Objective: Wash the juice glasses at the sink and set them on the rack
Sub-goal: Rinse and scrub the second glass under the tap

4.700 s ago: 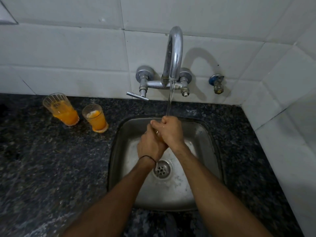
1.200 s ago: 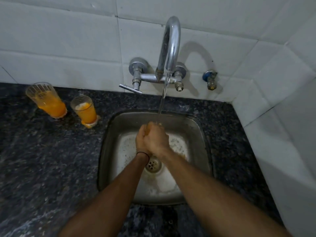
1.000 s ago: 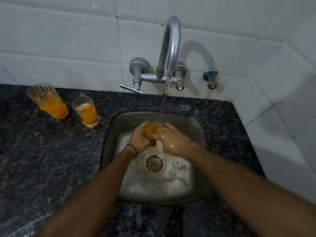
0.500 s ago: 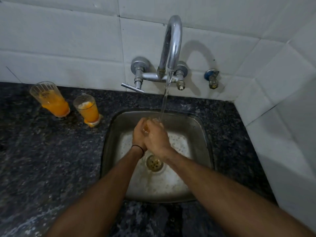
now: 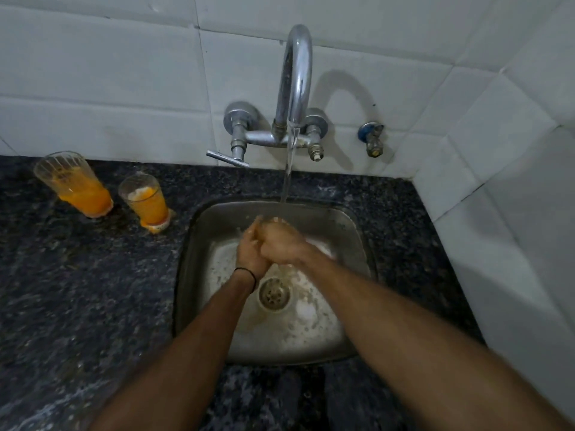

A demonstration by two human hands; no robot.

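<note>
A dark speckled stone tabletop (image 5: 77, 290) runs below a white tiled wall (image 5: 109, 88). At far left stands a tall glass (image 5: 74, 185) about half full of orange juice. Just to its right, apart from it, stands a shorter glass (image 5: 146, 202) of juice with pale foam on top, near the left edge of the sink (image 5: 186, 275). The steel sink is set into the tabletop, its drain (image 5: 274, 294) in the middle and suds on its floor. Over the sink, the left hand (image 5: 250, 255), with a thin black band (image 5: 247, 273) at the wrist, presses against the right hand (image 5: 281, 242); the fingers of both are curled closed together, and whether they hold anything cannot be told. Water (image 5: 287, 169) falls from a curved chrome tap (image 5: 295, 76) on the wall onto the hands. Right of the tap sits a small blue-handled valve (image 5: 371, 140)
</note>
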